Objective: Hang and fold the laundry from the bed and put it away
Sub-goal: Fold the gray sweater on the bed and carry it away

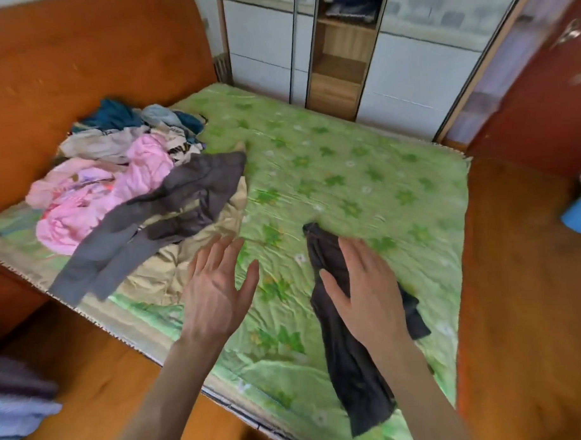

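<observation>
A dark grey garment (350, 356) lies in a long strip on the green flowered bed cover (363, 171), near the front edge. My right hand (367, 289) is spread above it with straight fingers; whether it touches the cloth I cannot tell. My left hand (215, 288) hovers open over the cover, between that garment and the laundry pile (123, 179). The pile sits at the left of the bed: grey trousers (157, 218) on top, pink clothes (84, 207), a beige piece (191, 256) and blue and cream items behind.
An orange-brown headboard (79, 62) rises behind the pile. A wardrobe (342, 53) with white doors and an open wooden shelf section stands past the bed's far side. Wooden floor (523, 310) lies to the right, with a blue object (578, 214) at the edge. Purple cloth (19, 403) shows lower left.
</observation>
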Demonstrator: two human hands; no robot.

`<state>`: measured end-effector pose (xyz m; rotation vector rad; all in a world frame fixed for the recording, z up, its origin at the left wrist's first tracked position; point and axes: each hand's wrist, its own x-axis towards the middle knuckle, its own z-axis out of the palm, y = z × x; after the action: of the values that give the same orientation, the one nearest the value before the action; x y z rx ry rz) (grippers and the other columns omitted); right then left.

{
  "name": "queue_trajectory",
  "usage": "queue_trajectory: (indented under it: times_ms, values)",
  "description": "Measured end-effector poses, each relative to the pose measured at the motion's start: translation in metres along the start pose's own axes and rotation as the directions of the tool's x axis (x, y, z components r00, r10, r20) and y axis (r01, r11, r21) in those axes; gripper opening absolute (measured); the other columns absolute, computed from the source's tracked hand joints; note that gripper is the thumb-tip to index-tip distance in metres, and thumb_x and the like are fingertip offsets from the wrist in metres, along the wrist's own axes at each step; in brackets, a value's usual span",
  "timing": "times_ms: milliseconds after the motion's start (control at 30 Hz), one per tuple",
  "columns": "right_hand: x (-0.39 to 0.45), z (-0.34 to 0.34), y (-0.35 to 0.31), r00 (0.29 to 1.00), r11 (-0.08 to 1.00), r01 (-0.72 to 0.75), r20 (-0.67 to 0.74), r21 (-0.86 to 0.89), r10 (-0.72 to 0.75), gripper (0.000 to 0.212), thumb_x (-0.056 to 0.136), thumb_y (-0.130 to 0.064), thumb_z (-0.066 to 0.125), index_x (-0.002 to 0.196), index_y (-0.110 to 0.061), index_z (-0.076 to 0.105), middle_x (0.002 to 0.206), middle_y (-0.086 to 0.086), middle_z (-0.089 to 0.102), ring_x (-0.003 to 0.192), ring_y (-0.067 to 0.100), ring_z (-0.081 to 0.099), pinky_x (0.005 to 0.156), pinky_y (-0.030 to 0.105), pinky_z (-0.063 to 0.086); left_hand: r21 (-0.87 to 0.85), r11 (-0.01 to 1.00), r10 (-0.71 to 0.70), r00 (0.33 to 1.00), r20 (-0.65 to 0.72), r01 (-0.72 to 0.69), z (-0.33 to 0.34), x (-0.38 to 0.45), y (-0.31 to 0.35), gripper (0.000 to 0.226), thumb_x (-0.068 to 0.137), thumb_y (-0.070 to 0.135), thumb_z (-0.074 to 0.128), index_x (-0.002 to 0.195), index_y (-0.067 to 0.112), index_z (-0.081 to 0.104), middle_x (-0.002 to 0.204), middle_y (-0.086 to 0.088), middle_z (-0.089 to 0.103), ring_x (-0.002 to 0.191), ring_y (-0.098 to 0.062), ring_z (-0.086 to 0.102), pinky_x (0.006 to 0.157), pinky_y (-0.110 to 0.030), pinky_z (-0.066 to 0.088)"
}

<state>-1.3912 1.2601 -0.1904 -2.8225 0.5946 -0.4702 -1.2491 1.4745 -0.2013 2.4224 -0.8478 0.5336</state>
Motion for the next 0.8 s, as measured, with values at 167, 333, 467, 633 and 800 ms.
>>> queue_trajectory:
  times_ms: [167, 333, 467, 633, 800]
  values:
    - [0.03, 0.019, 0.025, 0.996, 0.996, -0.092, -0.004, -0.014, 0.092, 0.072, 0.105, -0.063, 0.03, 0.158, -0.015, 0.042, 0.161, 0.006, 0.046, 0.15, 0.026, 0.039, 0.121, 0.045, 0.037, -0.083, 0.995, 0.057, 0.998, 0.038, -0.054, 0.056, 0.038, -0.01, 0.042, 0.101, 0.037, 0.06, 0.129, 0.008, 0.068, 0.134, -0.011, 0.067, 0.128, -0.036, 0.061, 0.105, -0.052, 0.047]
    - [0.056, 0.067, 0.064, 0.985, 0.985, -0.17, 0.01, -0.017, 0.17, 0.067, 0.105, -0.057, 0.037, 0.158, -0.016, 0.041, 0.16, 0.007, 0.046, 0.149, 0.028, 0.041, 0.12, 0.043, 0.035, -0.082, 0.995, 0.072, 0.982, 0.173, -0.059, 0.126, 0.058, -0.018, 0.044, 0.1, 0.038, 0.06, 0.131, 0.008, 0.068, 0.136, -0.01, 0.067, 0.132, -0.033, 0.059, 0.107, -0.052, 0.048]
    - [0.077, 0.122, 0.097, 0.98, 0.981, -0.193, 0.037, 0.002, 0.193, 0.062, 0.106, -0.048, 0.048, 0.157, -0.013, 0.044, 0.158, 0.008, 0.049, 0.145, 0.027, 0.046, 0.116, 0.043, 0.04, -0.101, 0.992, 0.098, 0.964, 0.247, -0.075, 0.195, 0.072, -0.023, 0.048, 0.102, 0.042, 0.052, 0.133, 0.007, 0.066, 0.136, -0.01, 0.067, 0.135, -0.031, 0.056, 0.11, -0.051, 0.047]
    - [0.092, 0.211, 0.144, 0.974, 0.978, -0.205, 0.097, -0.02, 0.206, 0.059, 0.107, -0.045, 0.049, 0.154, -0.009, 0.047, 0.154, 0.01, 0.053, 0.143, 0.029, 0.05, 0.112, 0.049, 0.048, -0.15, 0.988, 0.092, 0.949, 0.303, -0.048, 0.289, 0.074, -0.032, 0.047, 0.103, 0.039, 0.052, 0.134, 0.007, 0.065, 0.136, -0.01, 0.066, 0.133, -0.033, 0.057, 0.108, -0.053, 0.048]
    - [0.105, 0.299, 0.186, 0.97, 0.972, -0.228, 0.07, -0.05, 0.232, 0.061, 0.103, -0.046, 0.043, 0.15, -0.009, 0.052, 0.149, 0.009, 0.058, 0.142, 0.027, 0.052, 0.11, 0.047, 0.049, -0.275, 0.961, 0.073, 0.945, 0.317, 0.019, 0.399, 0.06, -0.047, 0.041, 0.102, 0.036, 0.052, 0.131, 0.01, 0.066, 0.13, -0.005, 0.067, 0.123, -0.028, 0.061, 0.099, -0.048, 0.053]
